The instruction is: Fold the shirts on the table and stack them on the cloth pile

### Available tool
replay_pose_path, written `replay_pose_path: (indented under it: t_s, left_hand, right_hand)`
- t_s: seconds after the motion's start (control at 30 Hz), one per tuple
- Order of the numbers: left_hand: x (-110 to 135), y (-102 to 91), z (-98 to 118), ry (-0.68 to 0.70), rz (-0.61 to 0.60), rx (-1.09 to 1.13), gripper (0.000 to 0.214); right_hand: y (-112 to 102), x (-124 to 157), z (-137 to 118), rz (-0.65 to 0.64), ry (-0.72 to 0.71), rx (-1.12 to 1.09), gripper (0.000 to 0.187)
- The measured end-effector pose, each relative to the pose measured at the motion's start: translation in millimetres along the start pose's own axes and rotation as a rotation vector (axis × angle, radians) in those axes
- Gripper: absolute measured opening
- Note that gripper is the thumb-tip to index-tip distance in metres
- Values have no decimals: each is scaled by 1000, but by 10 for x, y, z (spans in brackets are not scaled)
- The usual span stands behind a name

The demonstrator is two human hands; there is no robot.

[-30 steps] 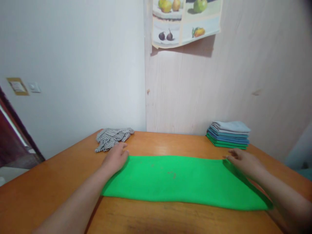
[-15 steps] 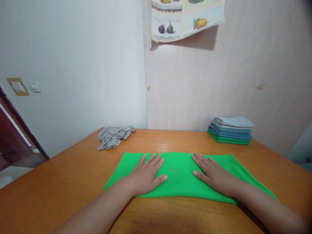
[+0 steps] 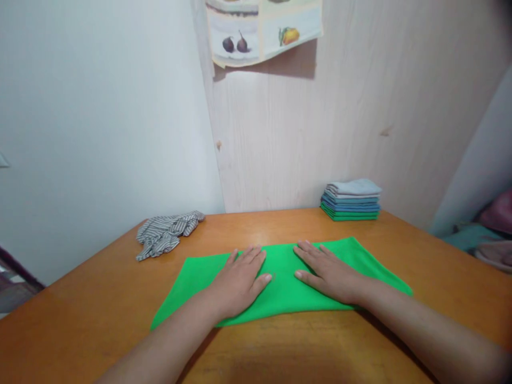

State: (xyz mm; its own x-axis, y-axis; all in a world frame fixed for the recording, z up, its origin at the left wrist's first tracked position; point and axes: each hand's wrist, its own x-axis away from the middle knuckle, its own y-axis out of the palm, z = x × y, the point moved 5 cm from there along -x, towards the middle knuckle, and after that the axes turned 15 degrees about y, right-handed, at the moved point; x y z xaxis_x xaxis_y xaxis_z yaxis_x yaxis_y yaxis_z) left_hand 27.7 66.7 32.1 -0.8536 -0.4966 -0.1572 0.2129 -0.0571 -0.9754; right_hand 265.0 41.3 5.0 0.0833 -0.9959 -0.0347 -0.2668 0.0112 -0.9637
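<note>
A bright green cloth [image 3: 192,288], folded into a long strip, lies flat across the middle of the wooden table [image 3: 100,304]. My left hand [image 3: 240,280] rests palm down on the cloth just left of its middle, fingers stretched out. My right hand [image 3: 326,272] lies flat on the cloth just right of the middle, fingers also spread. The two thumbs point toward each other with a small gap between them. Neither hand holds anything.
A crumpled grey striped cloth [image 3: 164,237] lies at the table's far left. A neat stack of folded cloths [image 3: 351,200], blue and green, stands at the far right corner against the wood-panel wall. A fruit poster [image 3: 262,32] hangs above. Bedding shows at the right edge.
A second ago my hands were at the two ends of the cloth. They moved inward to its middle and now press flat there. The view has shifted to the right.
</note>
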Motion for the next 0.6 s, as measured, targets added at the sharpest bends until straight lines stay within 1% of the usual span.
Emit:
replay_pose_path:
  t_s: [0.07,0.17,0.23,0.3,0.4,0.5,0.6]
  left_hand:
    - [-156,37,98,22,8,-1,68]
    - [-322,159,171,0,1,4,75]
    - [-364,254,178,-21,-34,18,79]
    - [-365,316,171,-28,-62,32,80]
    - [-341,330,150,-27,-67,35,80]
    - [-334,327,131,-33,-92,42,82]
    - [-344,323,124,-28,-95,31,84]
  right_hand:
    - [31,-3,-21,-7,-2,0,80]
    - [44,-7,-25,-24,-6,-7,80]
    - [29,-8,11,-45,-16,-28,78]
    - [1,-20,112,-44,9,-35,78]
    - [-30,-66,390,6,114,14,80]
    - [-29,-126,747,38,231,72,83]
    - [-88,-156,1129,79,358,61,85]
